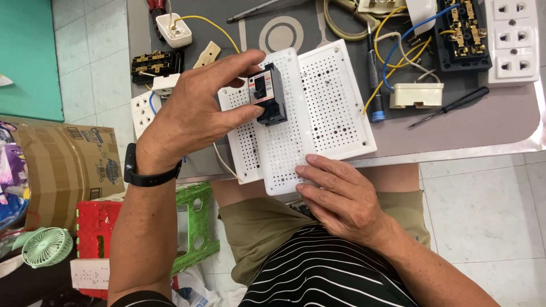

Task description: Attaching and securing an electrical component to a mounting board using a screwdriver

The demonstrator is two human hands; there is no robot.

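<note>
Left hand [193,111], centre-left of frame, thumb and fingers clamped on a small black breaker [267,94], holding it against the upper part of the white perforated board [318,113] at frame centre. Right hand [341,196], lower centre, lies flat with fingers together on the board's near edge, gripping nothing. Upper right on the grey table [489,119]: loose wires [398,54], cream switch box [416,95], black screwdriver [449,106], white socket strip [512,40].

A: Breaker? 
B: Small black circuit breaker [267,94], labelled face up, seated on the white perforated board [296,108].
A: Board? 
B: Flat, tilted diagonally, near edge overhanging the grey surface [489,116].
</note>
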